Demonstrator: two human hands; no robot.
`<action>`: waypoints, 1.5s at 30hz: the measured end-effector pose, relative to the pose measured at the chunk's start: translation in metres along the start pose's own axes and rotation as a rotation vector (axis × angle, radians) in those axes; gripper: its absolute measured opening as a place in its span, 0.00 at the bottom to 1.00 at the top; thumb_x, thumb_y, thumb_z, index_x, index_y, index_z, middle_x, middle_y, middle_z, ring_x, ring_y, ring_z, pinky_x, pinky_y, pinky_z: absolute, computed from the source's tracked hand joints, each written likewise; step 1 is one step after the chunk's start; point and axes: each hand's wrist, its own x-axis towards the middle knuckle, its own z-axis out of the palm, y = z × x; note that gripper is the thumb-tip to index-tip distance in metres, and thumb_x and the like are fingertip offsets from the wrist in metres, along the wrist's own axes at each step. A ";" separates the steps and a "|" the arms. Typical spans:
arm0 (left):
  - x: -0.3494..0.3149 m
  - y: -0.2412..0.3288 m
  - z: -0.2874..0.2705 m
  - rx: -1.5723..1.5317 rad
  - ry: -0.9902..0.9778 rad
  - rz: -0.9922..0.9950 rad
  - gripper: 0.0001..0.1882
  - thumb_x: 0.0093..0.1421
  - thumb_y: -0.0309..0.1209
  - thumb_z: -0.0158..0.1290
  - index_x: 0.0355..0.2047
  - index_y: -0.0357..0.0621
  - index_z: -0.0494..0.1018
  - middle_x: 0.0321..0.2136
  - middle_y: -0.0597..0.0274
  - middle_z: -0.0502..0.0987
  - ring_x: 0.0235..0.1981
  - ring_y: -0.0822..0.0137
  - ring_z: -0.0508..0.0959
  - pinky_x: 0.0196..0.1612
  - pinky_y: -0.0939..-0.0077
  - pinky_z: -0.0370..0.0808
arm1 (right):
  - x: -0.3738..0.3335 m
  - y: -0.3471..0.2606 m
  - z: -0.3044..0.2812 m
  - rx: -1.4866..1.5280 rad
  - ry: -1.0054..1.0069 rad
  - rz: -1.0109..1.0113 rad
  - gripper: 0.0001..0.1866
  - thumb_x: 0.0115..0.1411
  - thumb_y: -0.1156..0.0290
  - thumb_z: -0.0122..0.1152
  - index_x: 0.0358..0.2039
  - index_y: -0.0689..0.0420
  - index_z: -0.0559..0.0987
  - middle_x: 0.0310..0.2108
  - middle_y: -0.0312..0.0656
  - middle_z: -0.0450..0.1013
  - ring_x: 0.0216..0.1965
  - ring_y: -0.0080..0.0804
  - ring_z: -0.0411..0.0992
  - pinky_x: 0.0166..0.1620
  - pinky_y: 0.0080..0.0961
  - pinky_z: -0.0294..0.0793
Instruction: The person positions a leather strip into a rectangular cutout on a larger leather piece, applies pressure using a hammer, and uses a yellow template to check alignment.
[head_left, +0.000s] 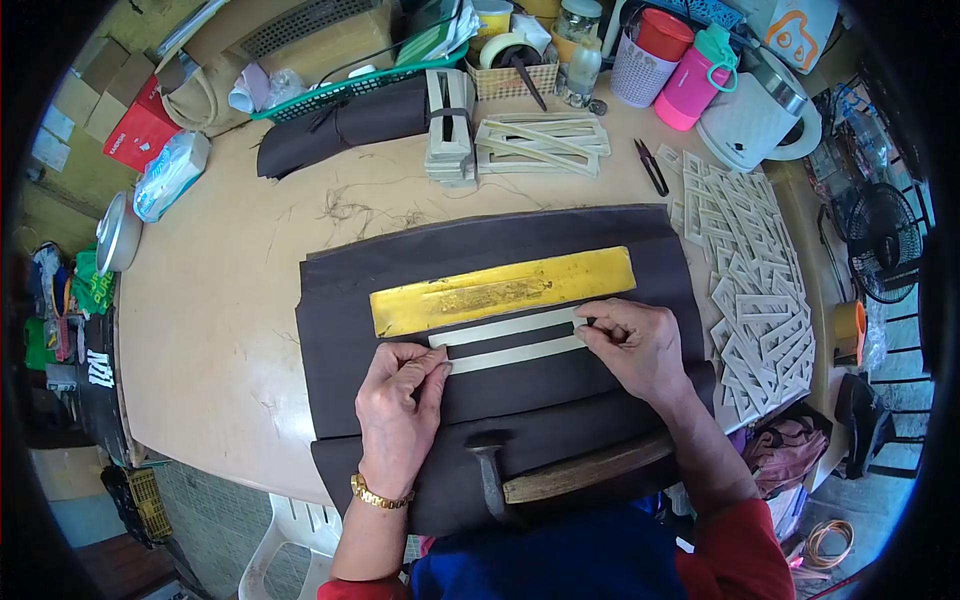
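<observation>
A cream rectangular frame [516, 355] with a long open slot lies flat over dark brown fabric [340, 300]. My left hand [398, 405] pinches its left end between thumb and fingers. At the opposite end, my right hand [640, 348] has thumb and fingertips closed on the frame. Just beyond it, nearly parallel, is a worn yellow bar [500, 292] with scuffed patches. Closer to me a hammer [590, 470] rests on the fabric, its wooden handle toward the right and its metal head left of it. A gold watch circles my left wrist.
Many similar frames [762, 310] are scattered at the right table edge, near thread snips [651, 167]. Behind the fabric are a tied bundle of frames [450, 150], loose frames [540, 145] and a dark fabric roll [345, 128]. A pink bottle [692, 85] and white kettle [745, 118] stand back right.
</observation>
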 end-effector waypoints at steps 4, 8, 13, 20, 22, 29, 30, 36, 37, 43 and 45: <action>0.000 -0.002 0.001 -0.010 0.005 0.004 0.12 0.53 0.19 0.67 0.38 0.39 0.86 0.33 0.58 0.81 0.33 0.63 0.82 0.38 0.72 0.79 | -0.001 0.006 0.002 -0.003 0.015 -0.045 0.08 0.54 0.76 0.73 0.36 0.59 0.87 0.24 0.43 0.80 0.22 0.28 0.78 0.28 0.22 0.75; -0.001 -0.002 0.001 -0.013 0.010 0.014 0.12 0.53 0.19 0.67 0.39 0.40 0.86 0.33 0.58 0.81 0.33 0.63 0.82 0.37 0.73 0.80 | -0.001 0.007 0.003 -0.013 0.023 -0.060 0.08 0.54 0.76 0.73 0.36 0.60 0.87 0.24 0.44 0.80 0.22 0.30 0.78 0.27 0.23 0.74; -0.001 -0.003 0.000 -0.021 0.005 0.003 0.12 0.53 0.19 0.67 0.39 0.41 0.86 0.34 0.59 0.81 0.33 0.64 0.82 0.36 0.73 0.80 | 0.000 0.005 0.001 -0.054 -0.011 -0.051 0.06 0.54 0.76 0.73 0.33 0.61 0.86 0.22 0.44 0.78 0.19 0.27 0.73 0.25 0.25 0.69; -0.001 -0.004 0.000 -0.034 0.005 -0.016 0.11 0.53 0.19 0.67 0.38 0.41 0.86 0.34 0.59 0.81 0.33 0.64 0.82 0.36 0.73 0.79 | 0.001 0.001 0.001 -0.042 -0.007 -0.056 0.05 0.54 0.76 0.73 0.30 0.62 0.86 0.21 0.43 0.76 0.18 0.27 0.72 0.24 0.24 0.68; -0.001 -0.003 0.000 -0.032 0.003 -0.011 0.11 0.53 0.19 0.67 0.38 0.41 0.86 0.34 0.59 0.81 0.32 0.64 0.82 0.36 0.73 0.80 | 0.001 0.001 0.001 -0.064 -0.013 -0.068 0.04 0.54 0.76 0.73 0.29 0.61 0.85 0.20 0.43 0.76 0.18 0.28 0.72 0.24 0.25 0.68; -0.003 -0.004 0.002 -0.006 -0.013 0.017 0.13 0.53 0.19 0.66 0.40 0.42 0.86 0.35 0.58 0.81 0.33 0.63 0.82 0.36 0.72 0.80 | 0.002 0.005 0.001 -0.145 -0.034 -0.179 0.04 0.54 0.77 0.72 0.28 0.59 0.83 0.21 0.40 0.73 0.21 0.36 0.73 0.27 0.30 0.71; -0.004 -0.001 0.000 0.010 -0.026 0.008 0.14 0.53 0.18 0.66 0.41 0.42 0.85 0.36 0.58 0.81 0.34 0.62 0.82 0.37 0.72 0.80 | 0.002 0.007 0.000 -0.162 -0.050 -0.201 0.04 0.54 0.77 0.72 0.29 0.58 0.83 0.22 0.39 0.73 0.21 0.37 0.73 0.27 0.30 0.72; 0.003 0.000 0.003 0.136 -0.048 0.315 0.18 0.54 0.15 0.60 0.46 0.41 0.84 0.40 0.55 0.81 0.40 0.56 0.81 0.46 0.67 0.79 | 0.000 0.002 0.001 -0.250 -0.010 -0.437 0.08 0.54 0.80 0.67 0.34 0.54 0.82 0.30 0.40 0.70 0.32 0.42 0.76 0.36 0.36 0.77; 0.004 -0.003 0.005 0.128 -0.050 0.391 0.18 0.54 0.14 0.59 0.46 0.40 0.83 0.41 0.55 0.81 0.41 0.55 0.80 0.48 0.66 0.79 | 0.001 0.003 0.003 -0.281 -0.051 -0.488 0.04 0.55 0.79 0.64 0.31 0.57 0.80 0.33 0.43 0.70 0.37 0.44 0.76 0.42 0.40 0.78; 0.005 -0.007 0.006 0.144 -0.170 0.481 0.16 0.56 0.15 0.54 0.43 0.38 0.83 0.44 0.55 0.82 0.43 0.52 0.81 0.50 0.63 0.79 | 0.014 -0.008 0.000 -0.395 -0.286 -0.533 0.05 0.59 0.74 0.64 0.35 0.60 0.82 0.34 0.46 0.71 0.39 0.46 0.76 0.43 0.42 0.76; 0.008 -0.005 0.003 0.182 -0.205 0.496 0.14 0.57 0.16 0.55 0.43 0.38 0.83 0.43 0.55 0.82 0.42 0.51 0.81 0.49 0.63 0.79 | 0.017 -0.016 0.005 -0.348 -0.302 -0.559 0.08 0.59 0.73 0.65 0.38 0.60 0.84 0.34 0.46 0.72 0.38 0.47 0.76 0.42 0.42 0.76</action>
